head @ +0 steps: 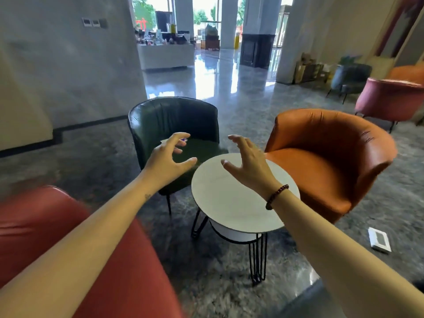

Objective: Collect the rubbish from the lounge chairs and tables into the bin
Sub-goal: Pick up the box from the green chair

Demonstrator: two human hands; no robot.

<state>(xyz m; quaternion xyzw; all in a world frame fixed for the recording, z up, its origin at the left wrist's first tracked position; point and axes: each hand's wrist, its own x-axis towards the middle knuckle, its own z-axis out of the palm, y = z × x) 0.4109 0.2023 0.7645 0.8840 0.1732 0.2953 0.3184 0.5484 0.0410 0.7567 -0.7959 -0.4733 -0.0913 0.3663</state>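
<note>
A dark green lounge chair [160, 115] stands beyond a small round white table [229, 203]. On its seat lies a small piece of rubbish [184, 140], pale with a purple spot, mostly hidden behind my left hand [168, 160]. That hand reaches out over the seat's front, fingers spread and loosely bent, holding nothing. My right hand [247, 164], with a bead bracelet at the wrist, hovers over the table's far edge, fingers spread, holding nothing. No bin is in view.
An orange chair [332, 161] stands right of the table, a red chair [57, 226] at near left. A white flat box [379, 239] lies on the floor at right. More chairs [390, 99] stand far right. Polished floor stretches to a white counter [165, 56].
</note>
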